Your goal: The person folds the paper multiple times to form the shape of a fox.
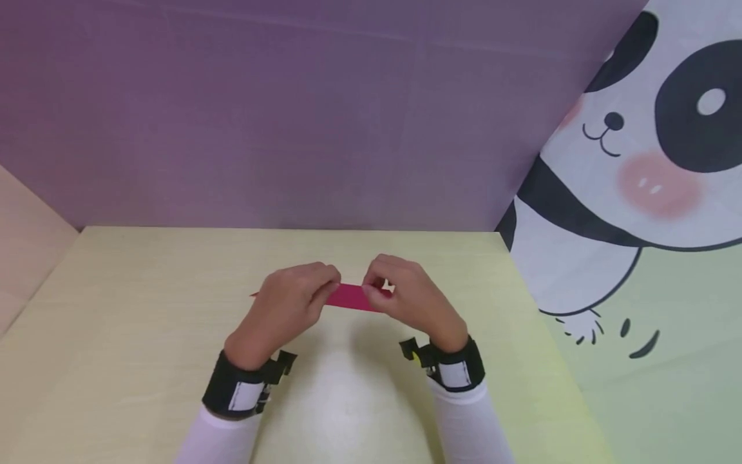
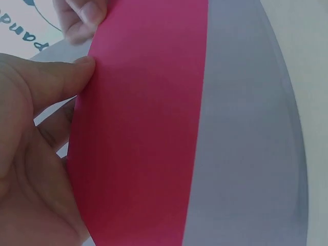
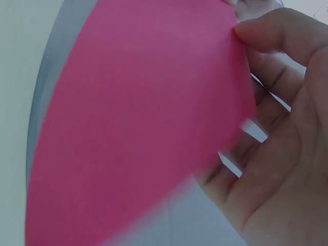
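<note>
A crimson sheet of paper (image 1: 350, 297) is held up above the table, seen as a narrow strip between the hands. At its upper edge, my left hand (image 1: 292, 296) pinches it between thumb and fingers; the tip of the paper pokes out past that hand on the left. My right hand (image 1: 417, 299) pinches the same edge near the right end. Close up in the left wrist view, the left thumb (image 2: 77, 77) presses on the face of the paper (image 2: 138, 123). In the right wrist view the paper (image 3: 138, 118) shows a slanted, blurred lower edge.
Below the hands lies a pale yellow table (image 1: 342, 399) with the hands' shadows on it. A purple cloth wall (image 1: 290, 116) rises behind its back edge. On the right hangs a cloth with a printed panda (image 1: 608, 212). Both wrists wear black straps (image 1: 232, 386).
</note>
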Available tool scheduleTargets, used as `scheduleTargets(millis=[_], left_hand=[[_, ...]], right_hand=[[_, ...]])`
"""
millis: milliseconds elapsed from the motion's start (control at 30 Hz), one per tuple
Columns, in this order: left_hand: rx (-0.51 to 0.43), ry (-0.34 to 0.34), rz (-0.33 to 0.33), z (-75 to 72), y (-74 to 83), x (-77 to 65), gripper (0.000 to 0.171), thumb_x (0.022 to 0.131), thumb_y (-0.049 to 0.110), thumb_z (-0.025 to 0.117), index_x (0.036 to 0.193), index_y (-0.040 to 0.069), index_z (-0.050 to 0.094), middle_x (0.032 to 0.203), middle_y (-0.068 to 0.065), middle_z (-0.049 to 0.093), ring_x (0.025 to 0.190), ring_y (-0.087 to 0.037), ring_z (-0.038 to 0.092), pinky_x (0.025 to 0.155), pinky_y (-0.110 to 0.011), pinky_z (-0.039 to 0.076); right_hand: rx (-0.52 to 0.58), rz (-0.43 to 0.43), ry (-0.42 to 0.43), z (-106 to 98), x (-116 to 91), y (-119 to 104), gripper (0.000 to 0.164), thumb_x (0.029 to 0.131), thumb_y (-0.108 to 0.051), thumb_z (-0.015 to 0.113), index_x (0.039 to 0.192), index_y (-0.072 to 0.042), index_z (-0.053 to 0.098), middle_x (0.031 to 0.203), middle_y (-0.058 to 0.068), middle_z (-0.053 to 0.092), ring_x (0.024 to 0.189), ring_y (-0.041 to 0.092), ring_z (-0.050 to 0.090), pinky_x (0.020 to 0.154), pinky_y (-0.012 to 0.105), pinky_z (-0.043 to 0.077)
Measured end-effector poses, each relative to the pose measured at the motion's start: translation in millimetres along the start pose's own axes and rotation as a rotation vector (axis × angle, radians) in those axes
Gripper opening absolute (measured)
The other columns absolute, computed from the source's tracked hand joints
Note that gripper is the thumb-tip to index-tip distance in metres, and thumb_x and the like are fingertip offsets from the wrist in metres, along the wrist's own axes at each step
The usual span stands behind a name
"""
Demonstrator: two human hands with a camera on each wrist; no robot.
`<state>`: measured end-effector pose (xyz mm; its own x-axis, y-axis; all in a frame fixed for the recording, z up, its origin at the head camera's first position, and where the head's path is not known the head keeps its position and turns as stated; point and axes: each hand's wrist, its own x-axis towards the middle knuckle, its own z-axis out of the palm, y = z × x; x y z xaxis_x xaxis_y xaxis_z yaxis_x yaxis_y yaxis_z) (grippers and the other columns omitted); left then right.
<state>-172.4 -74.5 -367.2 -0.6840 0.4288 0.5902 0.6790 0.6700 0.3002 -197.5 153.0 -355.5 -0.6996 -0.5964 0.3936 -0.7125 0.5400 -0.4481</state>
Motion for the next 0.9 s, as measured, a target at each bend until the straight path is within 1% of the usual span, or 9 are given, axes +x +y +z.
scheduleTargets(millis=[167,333,467,533,667,767,833,900], left_hand=[[-0.014,-0.011,-0.015,-5.6,-2.2,-1.6,0.007,0.087,0.016,0.071,0.094,0.017,0.068,0.075,0.007,0.063,0.061,-0.004,0.048,0.057,-0.021,0.047],[-0.025,-0.009,-0.043,-8.7,-5.1,-4.4,0.009,0.085,0.015,0.073,0.094,0.015,0.07,0.079,0.006,0.066,0.064,-0.005,0.053,0.062,-0.024,0.052],[-0.035,-0.015,-0.047,-9.7,-7.1,-5.2,0.009,0.086,0.015,0.072,0.094,0.015,0.07,0.079,0.005,0.067,0.064,-0.005,0.054,0.063,-0.024,0.053],[-0.045,-0.019,-0.048,-10.9,-8.0,-4.9,0.009,0.086,0.015,0.072,0.095,0.015,0.07,0.08,0.005,0.067,0.066,-0.005,0.055,0.065,-0.025,0.054],[-0.06,-0.011,-0.079,-14.7,-11.1,-5.9,0.01,0.085,0.014,0.073,0.095,0.014,0.07,0.083,0.004,0.069,0.07,-0.006,0.06,0.068,-0.026,0.056],[-0.071,-0.003,-0.094,-15.8,-12.8,-5.8,0.01,0.085,0.013,0.073,0.095,0.014,0.071,0.085,0.004,0.07,0.074,-0.008,0.064,0.07,-0.028,0.057],[-0.065,-0.007,-0.079,-14.7,-11.9,-4.6,0.011,0.085,0.015,0.074,0.096,0.014,0.071,0.086,0.003,0.071,0.074,-0.008,0.064,0.07,-0.028,0.057],[-0.044,-0.008,-0.051,-12.5,-9.5,-2.8,0.011,0.086,0.017,0.073,0.096,0.014,0.071,0.085,0.003,0.071,0.072,-0.008,0.063,0.069,-0.027,0.057]], right_hand=[[0.0,0.049,-0.031,-8,-4,1,0.007,0.087,-0.016,0.064,0.084,-0.023,0.063,0.081,-0.013,0.059,0.075,0.0,0.054,0.066,0.02,0.05],[0.001,0.108,-0.05,-13,-8,2,0.006,0.088,-0.018,0.063,0.085,-0.022,0.064,0.081,-0.015,0.059,0.075,0.0,0.055,0.067,0.021,0.05],[-0.002,0.136,-0.062,-16,-10,3,0.004,0.089,-0.021,0.063,0.086,-0.022,0.065,0.082,-0.014,0.061,0.076,0.001,0.056,0.069,0.024,0.052],[-0.014,0.155,-0.059,-18,-10,4,0.004,0.09,-0.024,0.066,0.086,-0.022,0.066,0.081,-0.013,0.061,0.075,0.002,0.056,0.069,0.027,0.052],[-0.055,0.186,-0.03,-23,-14,9,0.007,0.088,-0.025,0.07,0.085,-0.021,0.066,0.079,-0.012,0.062,0.074,0.002,0.056,0.068,0.027,0.052],[-0.076,0.165,0.019,-25,-14,8,0.006,0.088,-0.023,0.071,0.087,-0.02,0.065,0.081,-0.011,0.061,0.075,0.002,0.056,0.068,0.026,0.052],[-0.099,0.114,0.05,-22,-12,4,0.008,0.088,-0.023,0.07,0.092,-0.019,0.065,0.086,-0.008,0.062,0.078,0.004,0.056,0.07,0.026,0.052],[-0.156,0.045,0.07,-16,-7,-4,0.015,0.088,-0.025,0.07,0.099,-0.016,0.066,0.093,-0.005,0.063,0.085,0.008,0.058,0.075,0.026,0.053]])
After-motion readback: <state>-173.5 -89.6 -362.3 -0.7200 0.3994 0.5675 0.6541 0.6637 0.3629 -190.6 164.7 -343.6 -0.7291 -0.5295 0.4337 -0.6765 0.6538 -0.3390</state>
